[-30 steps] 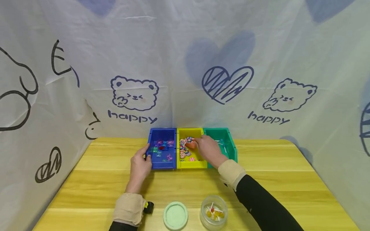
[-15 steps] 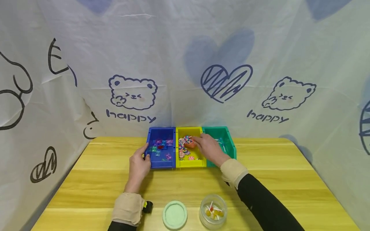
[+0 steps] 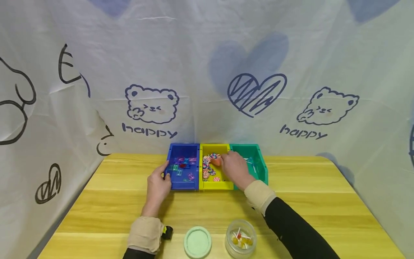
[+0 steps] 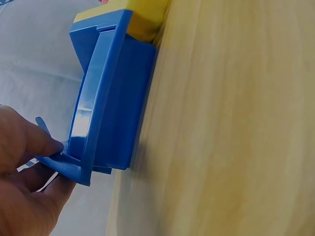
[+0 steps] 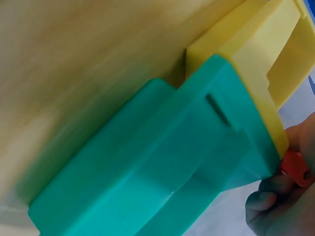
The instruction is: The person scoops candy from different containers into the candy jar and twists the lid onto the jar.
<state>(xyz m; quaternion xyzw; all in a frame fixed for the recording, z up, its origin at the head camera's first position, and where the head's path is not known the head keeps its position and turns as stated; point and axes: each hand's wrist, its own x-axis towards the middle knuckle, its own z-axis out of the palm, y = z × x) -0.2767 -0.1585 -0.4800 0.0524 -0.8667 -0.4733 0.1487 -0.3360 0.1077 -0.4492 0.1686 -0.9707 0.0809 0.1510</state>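
Three joined bins stand at the table's back: a blue bin [image 3: 184, 185], a yellow bin [image 3: 216, 185] and a green bin [image 3: 263, 169]. My left hand [image 3: 158, 187] grips the blue bin's left rim, with the thumb over the edge and fingers under it in the left wrist view. Over the yellow bin, my right hand [image 3: 236, 167] holds a small orange-red scoop [image 3: 216, 161]; its end with a hole shows between the fingers in the right wrist view. Swirl lollipop pieces [image 3: 207, 167] lie left of the scoop. Small clear coloured pieces [image 3: 182, 165] lie in the blue bin.
Near the front of the wooden table [image 3: 200, 205] are a pale green round lid [image 3: 197, 242] and a clear jar [image 3: 240, 248] with small lollipops inside. White-sticked pieces [image 3: 251, 163] lie in the green bin. A printed cloth [image 3: 207, 122] hangs behind.
My right index finger, stretched out over the swirl pieces half a second ago, has drawn back to the right. My left hand keeps its grip on the blue rim.
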